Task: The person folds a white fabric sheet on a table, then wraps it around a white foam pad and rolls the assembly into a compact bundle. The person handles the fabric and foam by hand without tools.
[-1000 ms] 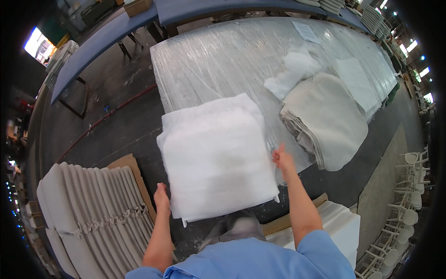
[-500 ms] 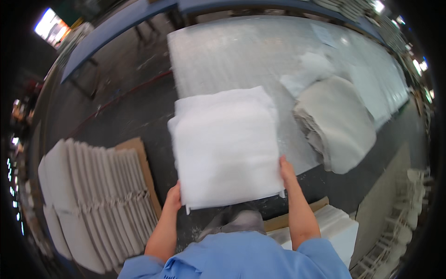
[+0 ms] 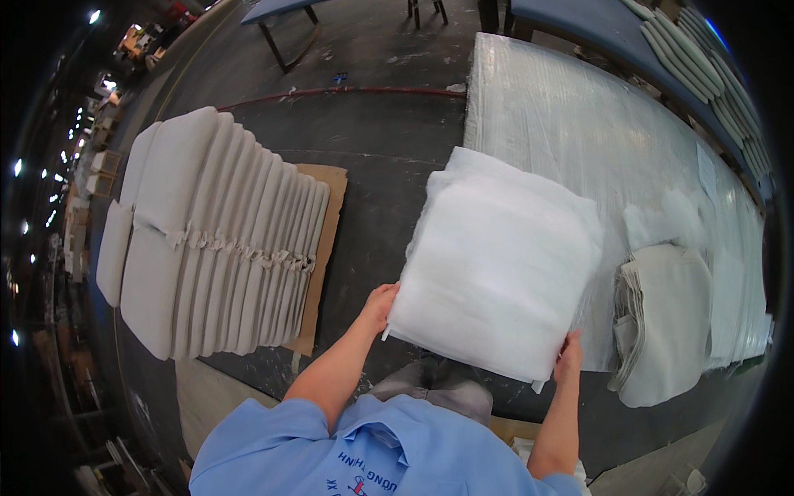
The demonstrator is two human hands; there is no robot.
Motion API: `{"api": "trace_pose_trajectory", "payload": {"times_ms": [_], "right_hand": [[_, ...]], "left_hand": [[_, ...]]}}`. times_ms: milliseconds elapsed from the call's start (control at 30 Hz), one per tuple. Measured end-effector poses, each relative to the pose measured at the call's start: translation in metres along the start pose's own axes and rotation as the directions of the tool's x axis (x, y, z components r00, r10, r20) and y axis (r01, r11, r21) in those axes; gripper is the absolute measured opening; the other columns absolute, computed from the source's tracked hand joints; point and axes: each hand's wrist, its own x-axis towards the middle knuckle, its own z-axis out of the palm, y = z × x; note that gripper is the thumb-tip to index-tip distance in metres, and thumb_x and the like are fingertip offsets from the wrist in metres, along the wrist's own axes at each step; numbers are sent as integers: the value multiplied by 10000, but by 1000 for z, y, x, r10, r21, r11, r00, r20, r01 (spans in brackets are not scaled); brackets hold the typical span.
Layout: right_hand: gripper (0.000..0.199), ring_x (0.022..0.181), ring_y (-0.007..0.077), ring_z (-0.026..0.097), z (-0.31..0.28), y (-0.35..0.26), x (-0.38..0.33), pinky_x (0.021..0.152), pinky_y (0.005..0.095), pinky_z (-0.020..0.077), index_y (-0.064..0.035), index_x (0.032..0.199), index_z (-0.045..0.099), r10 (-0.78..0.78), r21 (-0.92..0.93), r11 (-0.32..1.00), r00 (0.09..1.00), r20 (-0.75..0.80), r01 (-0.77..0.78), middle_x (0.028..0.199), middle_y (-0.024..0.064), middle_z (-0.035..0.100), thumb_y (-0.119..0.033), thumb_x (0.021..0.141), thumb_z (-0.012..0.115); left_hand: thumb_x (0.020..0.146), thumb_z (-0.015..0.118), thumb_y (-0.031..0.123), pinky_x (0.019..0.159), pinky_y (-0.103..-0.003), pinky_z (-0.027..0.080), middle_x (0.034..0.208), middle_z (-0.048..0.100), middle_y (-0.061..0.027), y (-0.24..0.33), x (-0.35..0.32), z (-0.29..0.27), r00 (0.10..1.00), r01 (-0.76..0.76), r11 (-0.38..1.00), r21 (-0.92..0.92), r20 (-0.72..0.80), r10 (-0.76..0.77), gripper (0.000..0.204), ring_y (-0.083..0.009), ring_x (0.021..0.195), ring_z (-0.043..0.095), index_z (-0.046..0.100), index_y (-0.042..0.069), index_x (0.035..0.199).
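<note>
We hold a white fluffy pad [image 3: 500, 273] by its near corners, left hand [image 3: 379, 304] and right hand [image 3: 569, 361] with fingers grasping its edge, above the near left end of the plastic-covered worktop [image 3: 579, 124] (folded grey covers [image 3: 666, 322] lie right, stacked cushions [image 3: 207, 248] left on the floor).
</note>
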Motion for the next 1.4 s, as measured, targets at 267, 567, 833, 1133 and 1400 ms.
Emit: {"api": "trace_pose_trajectory", "payload": {"times_ms": [267, 567, 833, 1133, 1400], "right_hand": [[730, 1293, 255, 586, 4, 26, 6, 1109, 391, 434, 71, 1443, 540, -164, -53, 986, 977, -139, 158, 1436, 152, 618, -567, 1106, 423], [760, 1302, 265, 589, 17, 24, 7, 1114, 376, 443, 85, 1444, 530, -141, 33, 989, 984, -105, 145, 1435, 164, 618, -585, 1097, 439], [850, 1394, 278, 527, 32, 9, 9, 1184, 374, 386, 88, 1468, 499, -36, 100, 994, 995, -98, 46, 1485, 163, 587, -658, 1076, 395], [740, 1164, 214, 616, -13, 10, -36, 964, 407, 454, -30, 1449, 584, -74, 22, 996, 965, -250, 82, 1367, 95, 668, -643, 1075, 405], [838, 1185, 267, 620, 17, 22, -23, 1027, 380, 473, 75, 1402, 591, -23, -163, 986, 953, -301, -27, 1365, 199, 644, -671, 1068, 406]], "left_hand": [[1049, 651, 409, 833, -389, 526, 1018, 728, -77, 6, -6, -5, 996, 88, 980, 180, -1, -90, 401, -202, 933, 664, 703, 14, 1086], [1030, 662, 260, 692, -330, 479, 838, 662, -27, -11, 16, -5, 890, -130, 778, 615, -273, 365, 210, -112, 775, 582, 665, 68, 945], [962, 702, 214, 682, -360, 507, 834, 695, -59, 3, 30, 4, 994, -84, 792, 605, -9, 112, 173, -152, 776, 623, 724, 44, 978], [866, 806, 218, 756, -409, 589, 896, 751, -103, 38, 7, -38, 948, 0, 505, 863, -161, 275, 223, -233, 794, 722, 770, 59, 1017], [1043, 626, 327, 900, -353, 544, 1116, 759, -122, 19, -18, 5, 931, -303, 641, 705, 75, 358, 406, -207, 994, 706, 701, 1, 1274]]}}
